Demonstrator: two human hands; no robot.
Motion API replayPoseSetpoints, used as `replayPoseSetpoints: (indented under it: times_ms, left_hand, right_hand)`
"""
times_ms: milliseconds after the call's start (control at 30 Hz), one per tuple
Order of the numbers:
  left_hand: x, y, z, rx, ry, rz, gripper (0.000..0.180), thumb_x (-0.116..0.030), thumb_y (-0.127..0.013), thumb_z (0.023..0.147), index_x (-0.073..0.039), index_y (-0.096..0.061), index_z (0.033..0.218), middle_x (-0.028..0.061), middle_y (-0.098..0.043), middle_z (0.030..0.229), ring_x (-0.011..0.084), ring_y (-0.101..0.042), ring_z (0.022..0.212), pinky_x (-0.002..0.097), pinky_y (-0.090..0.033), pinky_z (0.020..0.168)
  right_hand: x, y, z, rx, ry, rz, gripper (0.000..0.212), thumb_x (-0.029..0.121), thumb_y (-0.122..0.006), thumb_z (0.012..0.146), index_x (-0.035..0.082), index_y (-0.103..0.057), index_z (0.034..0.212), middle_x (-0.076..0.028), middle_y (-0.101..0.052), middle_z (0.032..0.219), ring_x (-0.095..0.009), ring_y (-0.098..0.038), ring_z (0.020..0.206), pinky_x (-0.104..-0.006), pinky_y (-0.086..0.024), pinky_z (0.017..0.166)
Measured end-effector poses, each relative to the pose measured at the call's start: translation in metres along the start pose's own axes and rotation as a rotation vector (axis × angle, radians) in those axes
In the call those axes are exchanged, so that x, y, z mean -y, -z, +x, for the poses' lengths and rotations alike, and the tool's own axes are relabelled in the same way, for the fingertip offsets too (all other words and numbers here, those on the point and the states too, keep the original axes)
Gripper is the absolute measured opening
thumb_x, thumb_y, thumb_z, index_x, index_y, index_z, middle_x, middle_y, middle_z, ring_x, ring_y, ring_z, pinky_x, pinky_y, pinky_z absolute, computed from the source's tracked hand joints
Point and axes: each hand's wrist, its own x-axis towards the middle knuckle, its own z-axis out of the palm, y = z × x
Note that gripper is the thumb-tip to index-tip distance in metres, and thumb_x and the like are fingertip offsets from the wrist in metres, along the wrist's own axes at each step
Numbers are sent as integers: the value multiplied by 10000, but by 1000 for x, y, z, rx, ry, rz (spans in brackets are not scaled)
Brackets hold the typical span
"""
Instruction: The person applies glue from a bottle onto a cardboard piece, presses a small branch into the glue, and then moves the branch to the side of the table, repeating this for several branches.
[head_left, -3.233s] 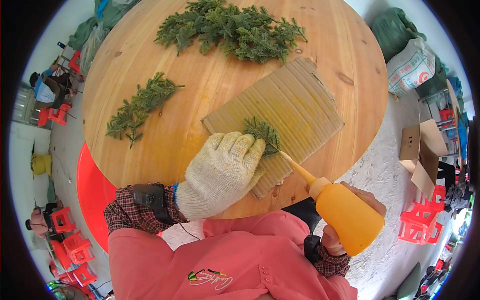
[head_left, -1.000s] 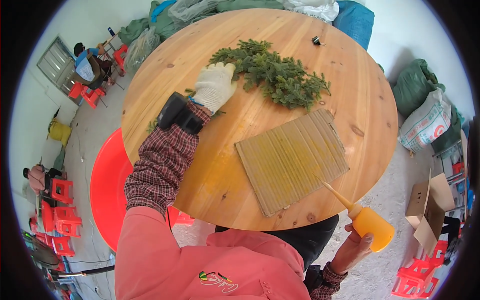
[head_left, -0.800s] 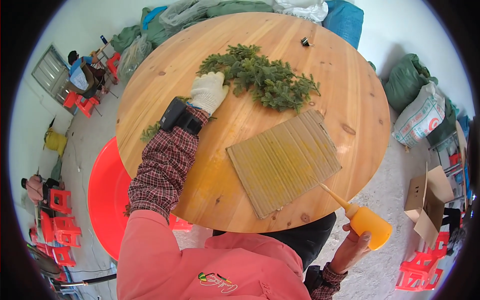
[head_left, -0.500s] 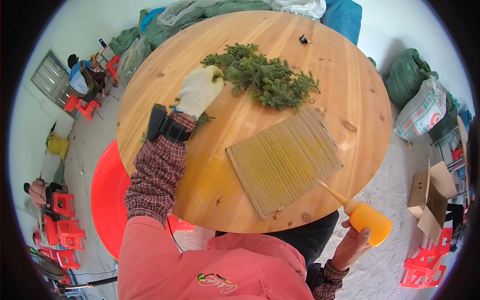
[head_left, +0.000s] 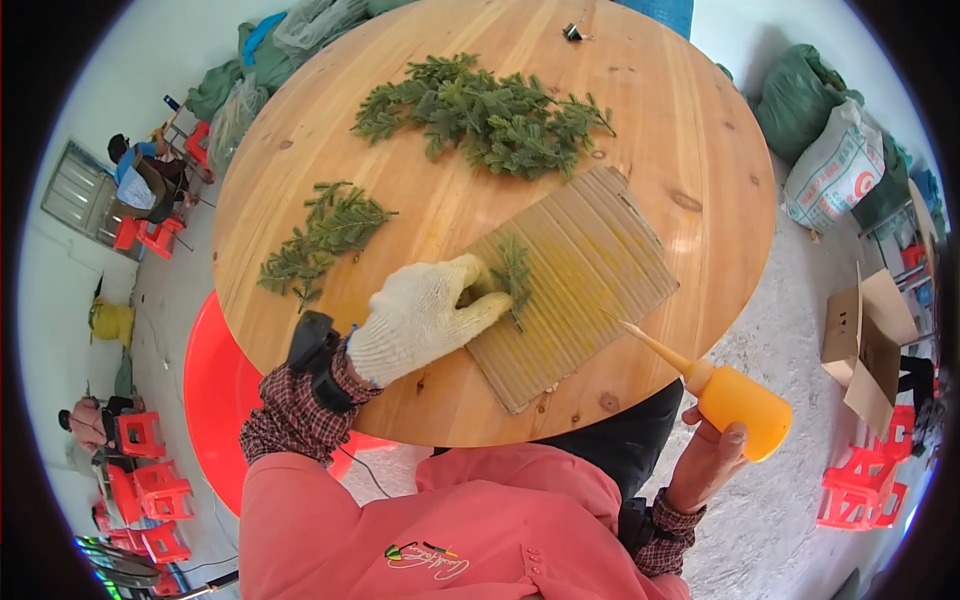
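Note:
My left hand (head_left: 428, 312), in a whitish knitted glove, pinches a small green fir sprig (head_left: 513, 277) between thumb and fingers. The sprig is over the left part of a corrugated cardboard sheet (head_left: 590, 250) marked with yellow stains. My bare right hand (head_left: 708, 462) grips an orange squeeze bottle (head_left: 745, 408) past the table's near right edge. Its long thin nozzle points up and left, the tip over the cardboard's lower right side. Farther off lies a large pile of fir sprigs (head_left: 480, 115). A smaller group of sprigs (head_left: 325, 240) rests left of the cardboard.
The round wooden table (head_left: 690, 130) carries a small black clip (head_left: 573, 33) near its far edge. A red basin (head_left: 215, 390) stands below on the left. Stuffed sacks (head_left: 835, 165), an open carton (head_left: 868, 330) and red stools (head_left: 865, 487) are at right. Other people sit at far left.
My left hand has come from the far pile toward me and right, bringing a sprig over the cardboard. The smaller group is now uncovered. My right hand still holds the bottle in nearly the same place.

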Motion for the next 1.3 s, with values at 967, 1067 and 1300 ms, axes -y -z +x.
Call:
replayPoseSetpoints:
  times_ms: [967, 1067, 1300]
  left_hand:
    - [-2, -11, -33, -193, -486, 520, 439, -230, -760, 771, -112, -632, 1174, 81, -647, 1117, 269, -638, 998, 377, -506, 855]
    - [-5, -11, -36, -176, -475, 605, 531, -245, -768, 758, -107, -598, 1242, 104, -616, 1208, 290, -616, 1069, 388, -493, 897]
    - [-1, -30, -28, -82, -477, 629, 688, -286, -785, 732, -69, -531, 1334, 159, -549, 1308, 324, -555, 1176, 409, -461, 942]
  right_hand:
    - [-10, -9, -8, 65, 26, 31, 649, 522, -619, 940, 3, -494, 1309, -165, -634, 1178, -210, -659, 837, -307, -542, 664]
    - [-5, -19, -9, 58, -100, -41, 930, 679, -718, 776, 14, -410, 1349, -135, -549, 1191, -268, -660, 841, -310, -577, 595]
    - [2, -32, -12, 183, 114, -258, 831, 683, -687, 805, -3, -521, 1244, -154, -603, 1132, -253, -658, 838, -348, -545, 685]
